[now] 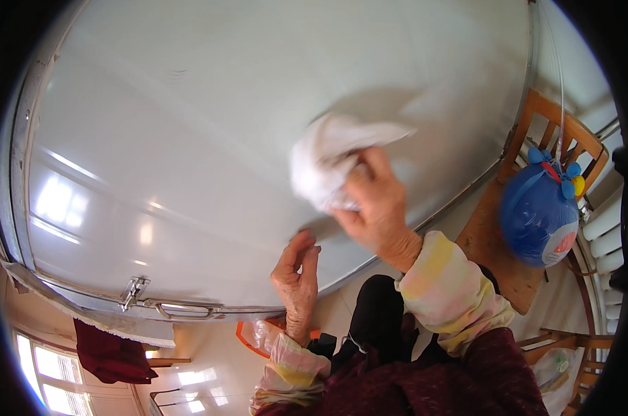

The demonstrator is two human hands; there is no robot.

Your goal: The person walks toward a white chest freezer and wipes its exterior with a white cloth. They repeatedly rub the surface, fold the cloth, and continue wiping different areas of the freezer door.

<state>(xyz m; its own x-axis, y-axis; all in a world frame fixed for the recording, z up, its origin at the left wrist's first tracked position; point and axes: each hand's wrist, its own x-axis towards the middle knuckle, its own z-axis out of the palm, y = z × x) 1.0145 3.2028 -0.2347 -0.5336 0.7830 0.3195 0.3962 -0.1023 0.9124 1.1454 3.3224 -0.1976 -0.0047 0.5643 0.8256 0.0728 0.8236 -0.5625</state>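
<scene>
A crumpled white cloth is bunched in my right hand, blurred as if moving. It lies against a large glossy pale panel with a metal frame, and casts a shadow there. My left hand is at the panel's near edge with its fingers bent and a gap between thumb and forefinger. Nothing shows in that hand; whether its fingertips touch the panel cannot be told. A metal toggle latch and a metal handle are fixed on the frame at the lower left.
On the right, a blue balloon rests on a wooden chair beside a white radiator. Another wooden chair holds a clear plastic bag. Below the panel are an orange-rimmed container and a hanging maroon cloth.
</scene>
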